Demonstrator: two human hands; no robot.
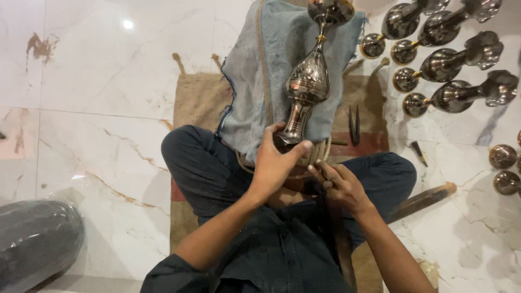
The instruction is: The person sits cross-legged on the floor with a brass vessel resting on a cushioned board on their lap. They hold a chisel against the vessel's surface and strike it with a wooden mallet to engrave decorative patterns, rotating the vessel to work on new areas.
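An engraved metal vase [307, 89] is held at its foot by the left hand [274, 163] over a blue cloth [282, 49], while a thin tool, seemingly, is clenched in the right hand [339, 184].

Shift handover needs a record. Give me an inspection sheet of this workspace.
Surface: marble floor, stained; burlap mat under the seated person.
Job's things: engraved metal vase lying on blue cloth.
Clutter: similar vases in a row at right; small tools; wooden stick; dark plastic-wrapped bundle.
Grips: left hand holds the vase's base; right hand holds a thin tool, tip hidden.
Cables: nothing seen.
Surroundings: nothing seen.
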